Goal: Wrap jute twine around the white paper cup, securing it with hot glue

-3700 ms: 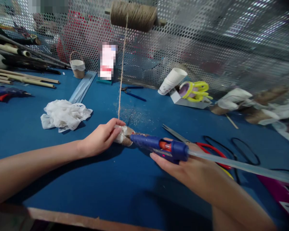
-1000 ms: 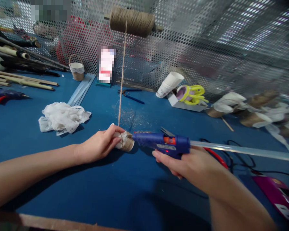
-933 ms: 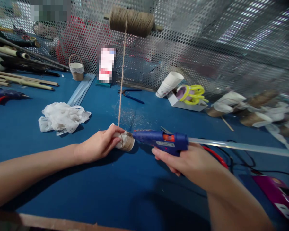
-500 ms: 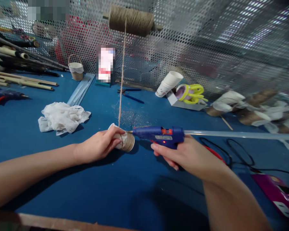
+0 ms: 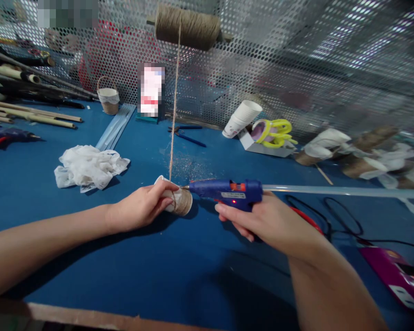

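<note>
My left hand point(image 5: 145, 204) is closed around a small paper cup point(image 5: 182, 202) that lies tilted low over the blue table, its bottom end wound with brown twine. A strand of twine point(image 5: 174, 124) runs from the cup up to a big spool point(image 5: 188, 26). In my right hand point(image 5: 258, 216) is a blue hot glue gun point(image 5: 224, 189), held level with its red light lit. Its nozzle tip is at the cup, close to my left fingertips; whether it touches is hard to tell. A long clear glue stick point(image 5: 331, 190) sticks out of the gun's back.
White lace point(image 5: 89, 168) lies bunched at left, near pale strips point(image 5: 117, 126) and a finished little basket point(image 5: 108, 100). Blue-handled pliers point(image 5: 189, 135), stacked paper cups point(image 5: 243, 118) and a yellow-handled tool point(image 5: 276, 133) stand toward the mesh. A purple power strip point(image 5: 393, 276) and cords are at right.
Almost nothing differs. Both hands, the cup and the glue gun keep their places; the whole view has shifted very slightly.
</note>
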